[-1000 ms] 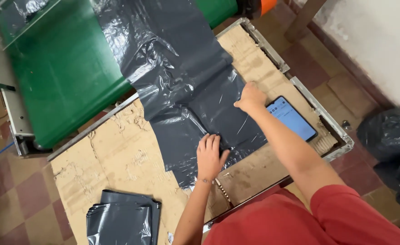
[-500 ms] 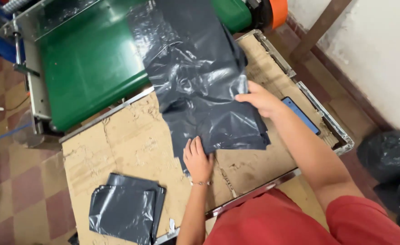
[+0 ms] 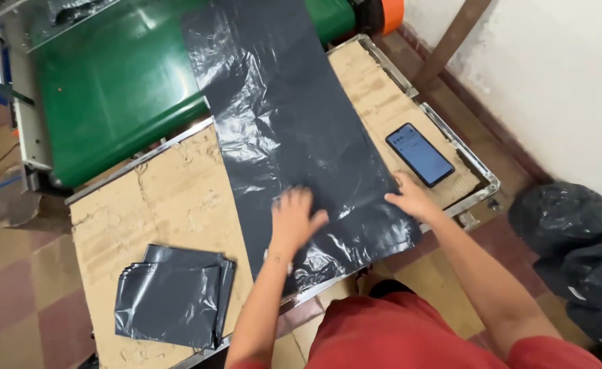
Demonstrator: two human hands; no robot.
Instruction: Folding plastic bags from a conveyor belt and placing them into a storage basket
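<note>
- Flat and open, both of your hands are pressing down on the long dark grey plastic sheet (image 3: 294, 130), gripping nothing, palms laid on the film.
- Your left hand (image 3: 294, 217) sits with fingers spread near the middle of the sheet's near end, slightly blurred.
- Your right hand (image 3: 414, 197) lies on the sheet's right edge, fingers stretched along it, just beside the blue-screened smartphone (image 3: 420, 154).
- That sheet runs from the green conveyor belt (image 3: 120, 89) at the top, down across the worn cardboard-covered worktable (image 3: 164, 198), and its near end reaches the table's metal front rim.
- It lies mostly flat, with wrinkles and shiny creases gathered around your hands.
- Over on the left of the table, well apart from your hands, a stack of folded dark grey plastic bags (image 3: 171, 295) lies close to the front edge.
- The phone lies face up on the bare cardboard at the right, screen lit, clear of the sheet.
- Off to the right, on the tiled floor by the white wall, filled black plastic sacks (image 3: 574, 246) sit in a heap.
- An orange roller end (image 3: 391, 14) shows at the top of the conveyor.
</note>
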